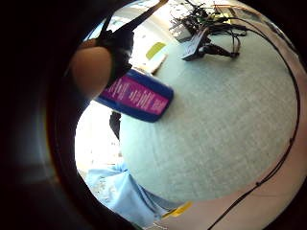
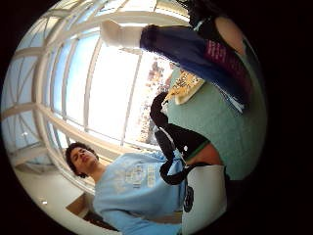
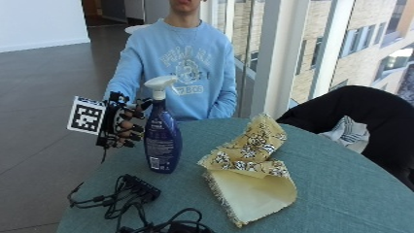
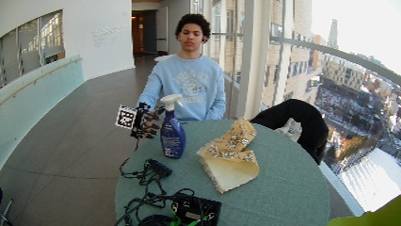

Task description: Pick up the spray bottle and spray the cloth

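The gloved right hand point(image 3: 123, 125) hovers just beside the upright spray bottle point(image 3: 162, 131) near the table point(image 3: 336, 189) edge, fingers loosely curled and holding nothing, so a careless reach may tip it away from the cloth point(image 3: 249, 162).

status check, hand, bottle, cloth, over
Right hand open beside bottle, not gripping. Bottle upright on table. Cloth crumpled beside it. Nothing between.
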{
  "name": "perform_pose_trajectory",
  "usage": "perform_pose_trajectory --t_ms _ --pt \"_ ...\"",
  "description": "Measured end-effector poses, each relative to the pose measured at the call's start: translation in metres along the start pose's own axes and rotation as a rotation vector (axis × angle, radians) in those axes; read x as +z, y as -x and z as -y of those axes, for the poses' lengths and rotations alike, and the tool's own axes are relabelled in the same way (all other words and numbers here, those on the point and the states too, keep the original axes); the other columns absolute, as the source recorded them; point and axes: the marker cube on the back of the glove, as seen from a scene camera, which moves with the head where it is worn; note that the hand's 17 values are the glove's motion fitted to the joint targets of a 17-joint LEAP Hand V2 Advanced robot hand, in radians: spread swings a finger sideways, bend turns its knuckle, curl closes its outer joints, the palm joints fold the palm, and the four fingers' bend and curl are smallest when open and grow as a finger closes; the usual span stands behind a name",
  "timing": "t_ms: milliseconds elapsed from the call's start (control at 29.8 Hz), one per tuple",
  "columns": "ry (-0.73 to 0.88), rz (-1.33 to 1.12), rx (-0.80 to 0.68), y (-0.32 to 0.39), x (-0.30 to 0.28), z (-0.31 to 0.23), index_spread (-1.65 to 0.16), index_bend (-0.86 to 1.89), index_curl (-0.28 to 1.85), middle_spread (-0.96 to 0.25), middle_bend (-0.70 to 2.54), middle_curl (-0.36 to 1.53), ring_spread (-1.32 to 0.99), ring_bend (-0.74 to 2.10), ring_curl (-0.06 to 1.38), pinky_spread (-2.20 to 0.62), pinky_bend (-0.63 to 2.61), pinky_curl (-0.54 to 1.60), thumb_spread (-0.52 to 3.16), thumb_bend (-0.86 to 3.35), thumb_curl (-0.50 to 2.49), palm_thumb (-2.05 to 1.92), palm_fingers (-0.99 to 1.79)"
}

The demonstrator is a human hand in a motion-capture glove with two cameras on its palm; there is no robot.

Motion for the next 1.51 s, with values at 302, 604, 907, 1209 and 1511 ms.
perform_pose_trajectory --t_ms 302,604,907,1209,1511 --pt "0.056 0.052 0.02 -0.004 0.026 0.043 -0.39 0.09 0.26 -0.09 0.2 0.38 -0.04 0.32 0.33 0.23 0.26 0.34 0.97 -0.03 0.3 0.62 0.68" --pt "0.001 -0.01 -0.001 -0.005 0.043 0.055 -0.39 0.01 0.18 -0.09 0.24 0.4 -0.05 0.43 0.35 0.24 0.36 0.37 0.91 -0.02 0.31 0.66 0.72" --pt "-0.141 -0.043 -0.098 -0.004 0.054 0.064 -0.37 0.06 0.15 -0.1 0.3 0.42 -0.08 0.54 0.37 0.17 0.39 0.38 0.88 0.03 0.39 0.86 0.9" --pt "-0.106 -0.235 0.003 0.029 0.043 0.082 -0.36 0.07 0.16 -0.11 0.33 0.43 -0.09 0.55 0.38 0.13 0.39 0.38 0.86 -0.01 0.43 0.91 0.95" --pt "0.009 -0.419 0.088 0.065 0.024 0.1 -0.37 0.06 0.15 -0.11 0.34 0.44 -0.08 0.55 0.38 0.08 0.4 0.38 0.82 -0.02 0.47 0.93 0.96"
